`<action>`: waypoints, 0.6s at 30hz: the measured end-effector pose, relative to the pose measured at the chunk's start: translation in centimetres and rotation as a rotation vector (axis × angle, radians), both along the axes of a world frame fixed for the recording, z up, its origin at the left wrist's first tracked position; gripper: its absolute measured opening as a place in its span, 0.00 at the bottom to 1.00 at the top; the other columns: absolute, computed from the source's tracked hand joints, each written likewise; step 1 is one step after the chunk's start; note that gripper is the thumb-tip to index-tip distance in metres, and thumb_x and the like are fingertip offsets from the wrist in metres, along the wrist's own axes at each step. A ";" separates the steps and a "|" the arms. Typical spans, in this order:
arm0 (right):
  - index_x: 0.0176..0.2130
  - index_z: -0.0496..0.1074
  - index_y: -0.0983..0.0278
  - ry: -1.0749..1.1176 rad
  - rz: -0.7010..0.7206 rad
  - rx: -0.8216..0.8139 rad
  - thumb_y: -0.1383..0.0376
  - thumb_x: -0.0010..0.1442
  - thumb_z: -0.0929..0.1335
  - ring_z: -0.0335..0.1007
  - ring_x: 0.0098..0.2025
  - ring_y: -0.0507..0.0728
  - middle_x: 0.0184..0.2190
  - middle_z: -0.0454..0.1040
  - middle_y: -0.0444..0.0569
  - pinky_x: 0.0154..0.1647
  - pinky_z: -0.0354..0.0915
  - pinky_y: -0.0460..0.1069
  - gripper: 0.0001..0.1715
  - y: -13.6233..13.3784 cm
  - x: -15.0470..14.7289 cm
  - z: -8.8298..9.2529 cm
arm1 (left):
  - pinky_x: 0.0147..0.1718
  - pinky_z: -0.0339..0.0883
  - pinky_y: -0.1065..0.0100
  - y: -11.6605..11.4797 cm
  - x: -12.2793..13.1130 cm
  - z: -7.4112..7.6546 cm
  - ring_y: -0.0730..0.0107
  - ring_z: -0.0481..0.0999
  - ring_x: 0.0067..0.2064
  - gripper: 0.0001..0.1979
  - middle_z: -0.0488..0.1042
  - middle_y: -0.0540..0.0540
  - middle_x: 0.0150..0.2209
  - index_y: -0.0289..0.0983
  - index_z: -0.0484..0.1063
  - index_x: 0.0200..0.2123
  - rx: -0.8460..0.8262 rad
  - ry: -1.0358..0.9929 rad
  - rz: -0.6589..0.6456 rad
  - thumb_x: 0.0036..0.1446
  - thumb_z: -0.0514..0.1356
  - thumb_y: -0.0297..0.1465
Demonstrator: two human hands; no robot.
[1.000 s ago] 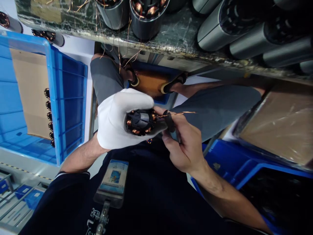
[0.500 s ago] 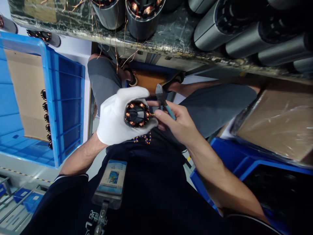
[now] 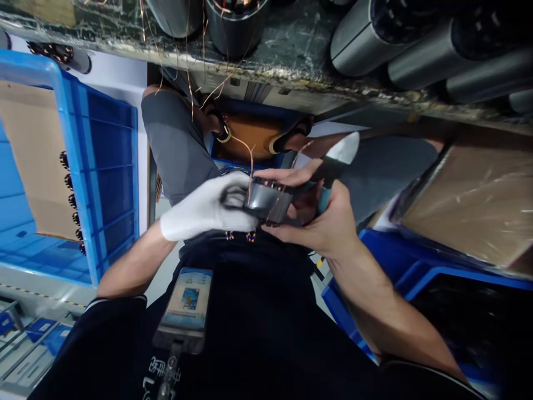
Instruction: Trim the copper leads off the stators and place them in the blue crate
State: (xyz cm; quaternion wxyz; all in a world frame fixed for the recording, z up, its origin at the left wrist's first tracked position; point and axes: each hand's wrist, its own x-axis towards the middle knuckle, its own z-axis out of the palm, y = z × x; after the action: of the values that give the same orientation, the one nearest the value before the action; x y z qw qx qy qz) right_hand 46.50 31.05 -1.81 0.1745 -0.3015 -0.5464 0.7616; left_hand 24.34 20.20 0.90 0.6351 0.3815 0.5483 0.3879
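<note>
My left hand [image 3: 204, 210], in a white glove, is closed on one end of a small motor stator [image 3: 266, 201], a grey metal cylinder with copper windings, held sideways above my lap. My bare right hand [image 3: 322, 214] cups the stator's other end and also holds cutting pliers [image 3: 333, 166] with blue grips, their jaws pointing up and right. Thin copper wire ends [image 3: 245, 147] stick up from the stator. The picture is blurred by motion around both hands.
A workbench edge [image 3: 291, 78] carries several larger grey stators [image 3: 362, 41] with loose copper wires. A blue crate [image 3: 95, 172] with cardboard and small stators stands at the left. More blue bins [image 3: 416, 278] and a wrapped cardboard sheet [image 3: 470, 205] lie at the right. A badge [image 3: 185, 305] hangs on my chest.
The stator has turned from end-on to sideways. My right hand moved from pinching wire at its rim to cupping its far end, with the pliers swung up to the right.
</note>
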 end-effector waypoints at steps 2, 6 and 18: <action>0.51 0.78 0.51 0.043 0.040 0.165 0.59 0.56 0.88 0.86 0.56 0.64 0.60 0.85 0.46 0.60 0.82 0.60 0.29 0.0 -0.1 1.1 | 0.43 0.84 0.57 0.7 0.7 -0.7 0.56 0.87 0.43 0.22 0.86 0.46 0.44 0.39 0.81 0.47 -0.104 -0.290 -0.091 0.54 0.79 0.41; 0.60 0.80 0.53 -0.057 0.139 0.540 0.61 0.61 0.85 0.79 0.68 0.69 0.66 0.81 0.51 0.68 0.79 0.63 0.31 1.0 0.6 3.6 | 0.45 0.84 0.60 1.7 1.6 -0.2 0.57 0.88 0.46 0.18 0.86 0.46 0.44 0.37 0.81 0.46 -0.053 -0.317 -0.041 0.54 0.79 0.32; 0.86 0.54 0.44 -0.291 0.544 1.086 0.69 0.73 0.68 0.79 0.47 0.69 0.50 0.78 0.53 0.49 0.79 0.64 0.52 3.4 4.5 6.0 | 0.44 0.78 0.66 1.6 0.9 0.6 0.64 0.85 0.44 0.15 0.82 0.47 0.42 0.37 0.78 0.46 0.047 -0.008 -0.047 0.57 0.76 0.29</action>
State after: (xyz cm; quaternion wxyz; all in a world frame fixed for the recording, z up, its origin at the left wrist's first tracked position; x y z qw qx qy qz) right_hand 50.95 34.47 4.18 0.0265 -0.1203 -0.9310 0.3436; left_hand 25.23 21.83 1.47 0.6371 0.4075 0.5274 0.3871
